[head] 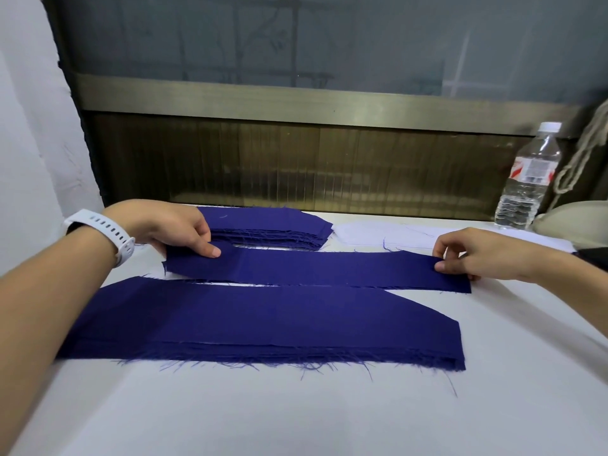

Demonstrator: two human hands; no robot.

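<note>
A white cloth-covered table point(296, 416) sits below a brass-framed window point(296, 44). The left hand point(177, 230) pinches one end of a long, frayed navy strip point(316, 269) lying flat between two fabric stacks point(263, 324); the right hand point(467, 255) pinches the other. A clear bottle point(529, 179) stands far right.

Deep blue fabric strip point(316, 269) and stack point(263, 324) (both plain) on a white tabletop point(296, 416); white watch point(112, 236).

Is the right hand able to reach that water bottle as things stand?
Probably yes: the water bottle stands beyond the right hand with nothing upright between, though it must first release the blue strip.
</note>
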